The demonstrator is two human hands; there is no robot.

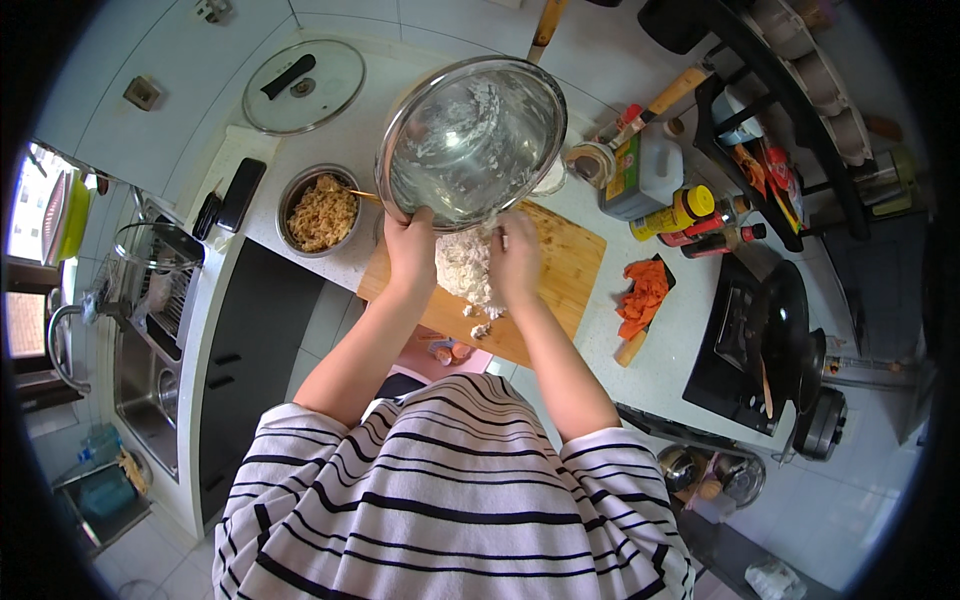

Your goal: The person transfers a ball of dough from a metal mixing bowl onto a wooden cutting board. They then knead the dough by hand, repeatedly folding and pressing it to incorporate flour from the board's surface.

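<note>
My left hand (412,251) grips the near rim of a large stainless steel mixing bowl (472,142). The bowl is tipped toward me, and white, flour-like residue coats its inside. Below it a lumpy mass of white dough (461,266) lies on a wooden cutting board (566,274), partly covered by the bowl and my hands. My right hand (517,259), blurred, is beside the dough under the bowl's right edge with fingers curled. Whether it holds anything cannot be made out. Small dough crumbs (481,330) lie near the board's front edge.
At left stands a metal bowl of minced filling (322,214), near a black phone (241,193) and a glass lid (304,86). To the right, orange shreds (643,296) lie on a cleaver. Beyond are sauce bottles (675,214), a wok (780,322) and a stove (724,352).
</note>
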